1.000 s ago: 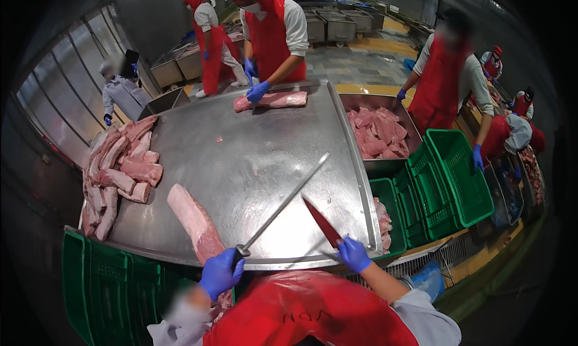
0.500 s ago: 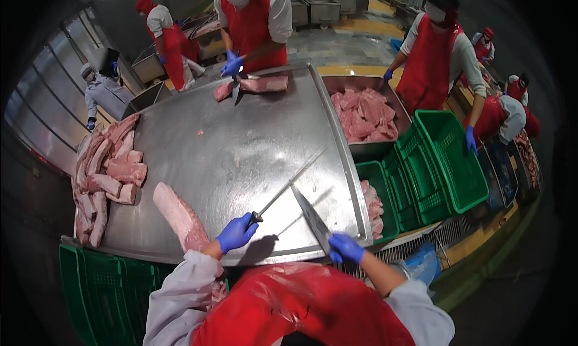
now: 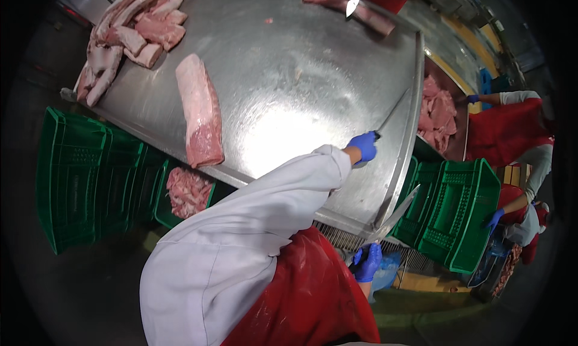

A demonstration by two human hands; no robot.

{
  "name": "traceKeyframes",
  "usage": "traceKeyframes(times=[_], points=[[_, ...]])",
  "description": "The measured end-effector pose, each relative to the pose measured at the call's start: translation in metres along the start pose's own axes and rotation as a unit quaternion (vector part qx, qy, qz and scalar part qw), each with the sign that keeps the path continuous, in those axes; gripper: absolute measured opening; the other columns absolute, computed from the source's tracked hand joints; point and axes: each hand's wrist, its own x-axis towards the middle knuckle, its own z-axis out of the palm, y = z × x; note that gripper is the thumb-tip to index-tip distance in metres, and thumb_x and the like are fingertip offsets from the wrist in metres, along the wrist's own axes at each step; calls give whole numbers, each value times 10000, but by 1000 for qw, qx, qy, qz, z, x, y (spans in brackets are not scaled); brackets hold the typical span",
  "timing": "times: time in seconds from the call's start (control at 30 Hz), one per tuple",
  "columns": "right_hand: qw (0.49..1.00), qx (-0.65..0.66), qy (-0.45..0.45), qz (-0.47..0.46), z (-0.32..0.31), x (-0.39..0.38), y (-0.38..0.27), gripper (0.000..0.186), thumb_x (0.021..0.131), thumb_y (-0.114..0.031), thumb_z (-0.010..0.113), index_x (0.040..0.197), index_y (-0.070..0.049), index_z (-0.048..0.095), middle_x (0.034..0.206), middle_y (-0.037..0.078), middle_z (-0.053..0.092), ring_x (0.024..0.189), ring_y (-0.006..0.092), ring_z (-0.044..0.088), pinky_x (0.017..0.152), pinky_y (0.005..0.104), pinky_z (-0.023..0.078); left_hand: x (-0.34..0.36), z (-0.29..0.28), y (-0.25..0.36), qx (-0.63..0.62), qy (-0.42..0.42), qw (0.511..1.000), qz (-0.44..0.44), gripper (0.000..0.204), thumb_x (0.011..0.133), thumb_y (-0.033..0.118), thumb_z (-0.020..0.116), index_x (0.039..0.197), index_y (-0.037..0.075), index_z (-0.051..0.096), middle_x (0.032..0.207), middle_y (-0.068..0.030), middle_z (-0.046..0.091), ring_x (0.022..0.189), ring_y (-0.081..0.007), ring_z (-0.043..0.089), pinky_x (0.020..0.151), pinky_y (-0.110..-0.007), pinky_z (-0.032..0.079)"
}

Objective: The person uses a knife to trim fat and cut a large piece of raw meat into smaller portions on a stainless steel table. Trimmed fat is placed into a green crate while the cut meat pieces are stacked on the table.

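Note:
My left hand (image 3: pixel 363 147), in a blue glove, is closed around the dark handle of a sharpening steel (image 3: pixel 393 112). Its rod points up and away over the right side of the metal table (image 3: pixel 259 75). Lower down, just off the table's right corner, my right hand (image 3: pixel 368 264) grips a knife (image 3: pixel 394 216), its long blade slanting up to the right beside the table edge. Steel and blade are apart. A long slab of pink meat with a pale fat side (image 3: pixel 197 108) lies on the table, left of my outstretched left arm.
A meat pile (image 3: pixel 129 39) covers the far left. Another person's knife (image 3: pixel 351 9) is at a meat strip (image 3: pixel 374 19) at the far edge. Green crates (image 3: pixel 78 183) stand left, with trimmings (image 3: pixel 188 192) in one; another crate (image 3: pixel 451 213) and a meat bin (image 3: pixel 436 114) stand right, near a co-worker (image 3: pixel 506 132).
The view has swung, tilting the table. My left hand has moved with the steel toward the table's right edge. The knife, over the table before, now reaches past its right corner.

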Motion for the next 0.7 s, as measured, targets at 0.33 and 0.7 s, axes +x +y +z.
traceKeyframes(times=[0.33, 0.7], points=[[996, -68, 8, 49, 36, 10, 11, 181, 1044, -253, 519, 948, -111, 578, 692, 11, 561, 510, 113, 512, 473, 251, 405, -7, -418, -186, 391, 296, 790, -367, 784, 935, 448, 553, 1527, 10, 282, 1559, -268, 296, 1426, -398, 333, 1162, -448, 290], [985, -108, -95, 94, 174, 62, 12, 116, 1048, -216, 520, 989, -123, 556, 686, 21, 567, 506, 121, 536, 452, 263, 428, -89, -588, -365, -271, 198, 902, -272, 426, 846, 223, 690, 1211, 13, 633, 1075, -158, 689, 1014, -256, 665, 891, -413, 549]])
